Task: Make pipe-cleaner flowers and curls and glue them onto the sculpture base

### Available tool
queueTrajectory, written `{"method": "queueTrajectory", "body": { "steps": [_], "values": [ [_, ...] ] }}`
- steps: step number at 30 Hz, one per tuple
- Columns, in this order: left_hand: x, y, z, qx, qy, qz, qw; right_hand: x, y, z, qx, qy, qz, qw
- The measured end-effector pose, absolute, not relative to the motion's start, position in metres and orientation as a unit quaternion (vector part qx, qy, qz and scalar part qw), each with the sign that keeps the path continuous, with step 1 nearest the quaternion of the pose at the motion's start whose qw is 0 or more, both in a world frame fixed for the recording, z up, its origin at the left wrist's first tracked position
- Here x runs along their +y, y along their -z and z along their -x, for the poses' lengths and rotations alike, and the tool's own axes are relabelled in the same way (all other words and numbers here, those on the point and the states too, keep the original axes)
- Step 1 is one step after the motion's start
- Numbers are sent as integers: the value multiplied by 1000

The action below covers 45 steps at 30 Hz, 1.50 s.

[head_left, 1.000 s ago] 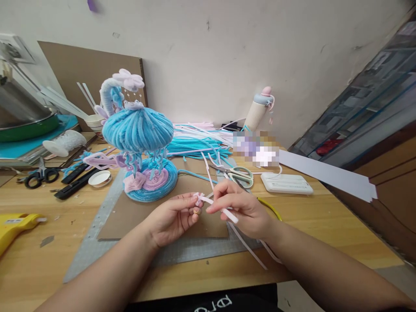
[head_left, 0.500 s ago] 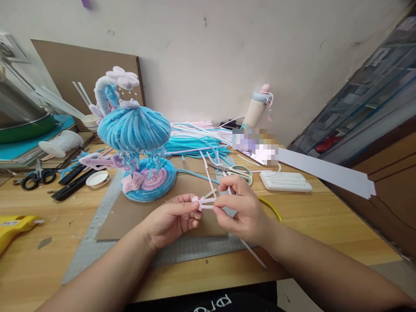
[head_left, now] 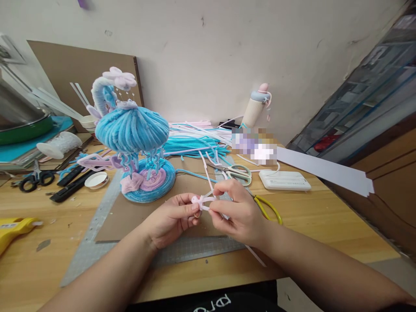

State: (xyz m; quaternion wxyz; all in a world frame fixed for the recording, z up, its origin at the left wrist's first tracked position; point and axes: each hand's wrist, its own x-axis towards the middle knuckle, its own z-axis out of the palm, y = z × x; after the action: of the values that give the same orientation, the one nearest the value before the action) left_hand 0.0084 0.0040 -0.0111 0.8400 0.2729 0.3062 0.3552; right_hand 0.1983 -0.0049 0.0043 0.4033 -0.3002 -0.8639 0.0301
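Pinched between the thumb and fingers of my left hand is a small pale pink pipe cleaner piece with a rounded, bent end. From it several strands run to the right. My right hand has its thumb and fingertips closed on those strands, close beside the left. Part of the strands is hidden behind the right fingers. Beyond my left hand stands a fluffy blue pipe cleaner model with a domed top, curled legs, a pink flower on an arched stem and a coiled round base.
Beneath my hands, a cardboard sheet lies on a grey cutting mat. Scissors and yellow-handled pliers lie near my right hand. Bundled blue pipe cleaners, a bottle and a white power bank are farther back.
My right hand has shifted slightly left, closer to my left hand, along the strands. More of the yellow pliers shows beside it. The whole view has moved a little.
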Motion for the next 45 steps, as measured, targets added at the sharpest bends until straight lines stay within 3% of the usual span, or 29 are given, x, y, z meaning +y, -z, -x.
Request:
{"method": "queueTrajectory", "body": {
  "steps": [11, 15, 20, 32, 45],
  "values": [
    [1, 10, -12, 333, -393, -318, 796, -11, 2, -190, -849, -56, 339, 402],
    [1, 8, -12, 352, -432, -350, 753, -9, 0, -191, -832, -65, 356, 419],
    [2, 14, -13, 353, -469, -413, 696, -8, 1, -191, -845, -52, 370, 383],
    [-4, 9, -15, 413, -479, -530, 565, -3, 5, -194, -846, -51, 376, 376],
    [2, 12, -14, 378, -416, -382, 733, -4, 7, -194, -854, -10, 363, 372]
  ]
}}
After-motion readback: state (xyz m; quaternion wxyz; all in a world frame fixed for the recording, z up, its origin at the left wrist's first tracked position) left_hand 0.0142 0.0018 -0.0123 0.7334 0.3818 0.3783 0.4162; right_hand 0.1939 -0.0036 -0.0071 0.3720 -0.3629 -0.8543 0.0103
